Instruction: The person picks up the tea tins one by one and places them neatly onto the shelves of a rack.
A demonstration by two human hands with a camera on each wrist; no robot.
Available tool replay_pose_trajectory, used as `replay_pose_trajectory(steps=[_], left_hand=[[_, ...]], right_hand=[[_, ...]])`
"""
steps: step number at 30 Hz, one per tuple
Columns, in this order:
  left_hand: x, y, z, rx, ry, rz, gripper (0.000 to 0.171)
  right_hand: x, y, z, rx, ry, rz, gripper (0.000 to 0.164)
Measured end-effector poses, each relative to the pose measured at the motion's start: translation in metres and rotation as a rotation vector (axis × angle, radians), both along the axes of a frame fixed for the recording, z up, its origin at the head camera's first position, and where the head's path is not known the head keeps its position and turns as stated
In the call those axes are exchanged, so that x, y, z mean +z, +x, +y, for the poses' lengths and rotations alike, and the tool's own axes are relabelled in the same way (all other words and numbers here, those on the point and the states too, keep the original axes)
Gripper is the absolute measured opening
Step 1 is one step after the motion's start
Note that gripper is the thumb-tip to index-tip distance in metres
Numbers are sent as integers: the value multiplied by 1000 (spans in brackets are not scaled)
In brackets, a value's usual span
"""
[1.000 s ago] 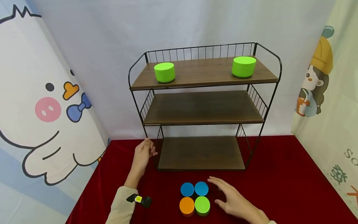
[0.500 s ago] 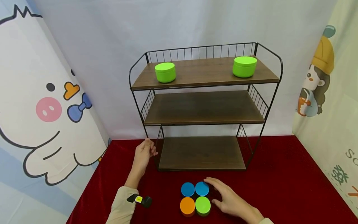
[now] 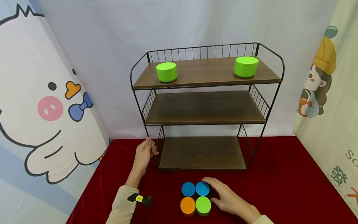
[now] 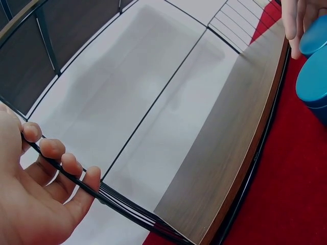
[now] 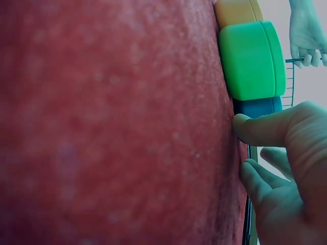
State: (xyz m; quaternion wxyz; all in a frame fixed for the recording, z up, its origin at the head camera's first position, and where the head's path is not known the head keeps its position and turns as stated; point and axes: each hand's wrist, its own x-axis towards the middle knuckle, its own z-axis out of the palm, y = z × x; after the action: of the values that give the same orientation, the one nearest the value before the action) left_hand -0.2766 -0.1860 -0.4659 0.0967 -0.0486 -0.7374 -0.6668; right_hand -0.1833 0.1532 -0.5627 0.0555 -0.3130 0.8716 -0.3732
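My left hand (image 3: 144, 152) holds the left side of a three-tier shelf rack (image 3: 205, 107); in the left wrist view its fingers curl round the black wire frame (image 4: 117, 205). Four round lidded tins stand in a tight square in front of the rack. The back pair are blue, the right blue tin (image 3: 202, 188) and the left blue tin (image 3: 188, 189); in front are an orange tin (image 3: 187, 206) and a green tin (image 3: 203, 205). My right hand (image 3: 227, 197) is at the right blue tin, thumb and fingers apart; whether it touches I cannot tell.
Two green tins stand on the top shelf, the left green tin (image 3: 166, 72) and the right green tin (image 3: 246, 67). Red cloth (image 3: 282, 186) covers the table. Printed curtains (image 3: 112, 46) hang behind and at both sides.
My right hand has moved left, bringing its fingertips to the back right blue tin. The left hand keeps its hold on the rack, and the tins stand where they were.
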Motion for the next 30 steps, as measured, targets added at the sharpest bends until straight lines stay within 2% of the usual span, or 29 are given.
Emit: replay_pose_trajectory(steps=[17, 30], left_hand=[[1, 1, 0, -10, 11, 3, 55], [1, 0, 0, -2, 5, 5, 54]], right_hand=[[-3, -7, -8, 63, 5, 14, 69], [1, -10, -9, 86, 10, 51, 62]])
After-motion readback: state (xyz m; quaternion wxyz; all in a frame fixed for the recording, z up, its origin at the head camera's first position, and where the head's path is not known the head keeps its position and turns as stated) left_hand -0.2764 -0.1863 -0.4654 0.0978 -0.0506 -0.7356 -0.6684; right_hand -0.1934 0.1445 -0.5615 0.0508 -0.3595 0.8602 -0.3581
